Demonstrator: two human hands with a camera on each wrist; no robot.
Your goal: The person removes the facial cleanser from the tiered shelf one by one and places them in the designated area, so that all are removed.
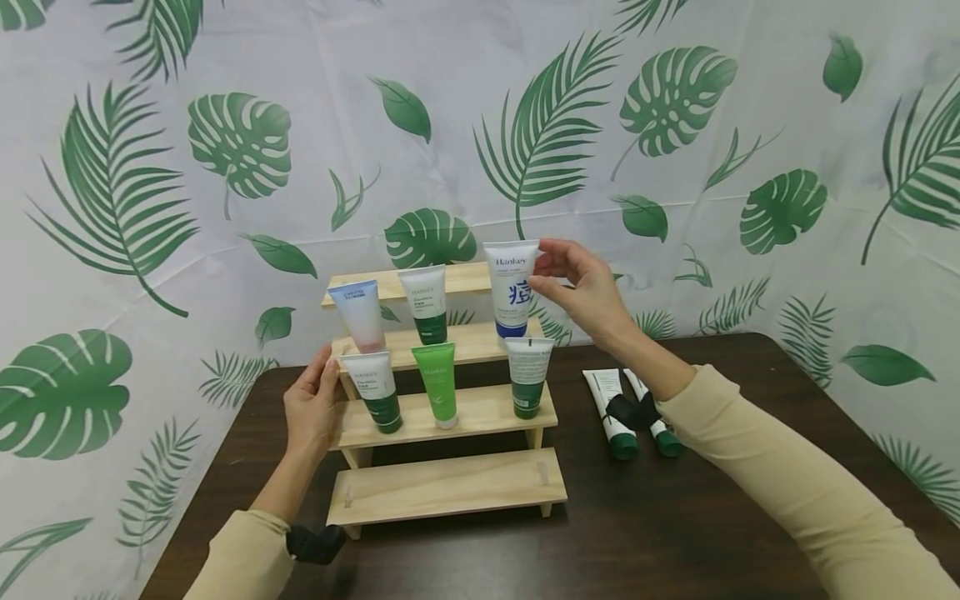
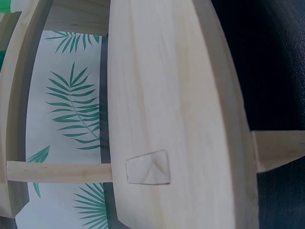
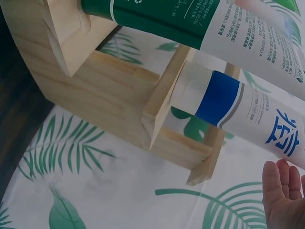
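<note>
A wooden tiered display stand (image 1: pixel 450 485) holds several cosmetic tubes. On its second tier from the top, at the right end, a white tube with a blue cap (image 1: pixel 513 279) stands cap down. My right hand (image 1: pixel 581 283) is at that tube's upper right edge, thumb and fingertips touching it; in the right wrist view the fingers (image 3: pixel 281 181) look fairly straight. My left hand (image 1: pixel 309 408) rests against the stand's left side, fingers pointing up. The left wrist view shows the stand's bare board (image 2: pixel 167 95) without the hand.
A blue-pink tube (image 1: pixel 360 315) and a white-green tube (image 1: pixel 423 302) share that tier. Below stand another white-green tube (image 1: pixel 372 387), a bright green tube (image 1: pixel 436 383) and a grey-green tube (image 1: pixel 528 375). Two white tubes (image 1: pixel 606 400) lie on the dark table (image 1: pixel 720 517), right of the stand.
</note>
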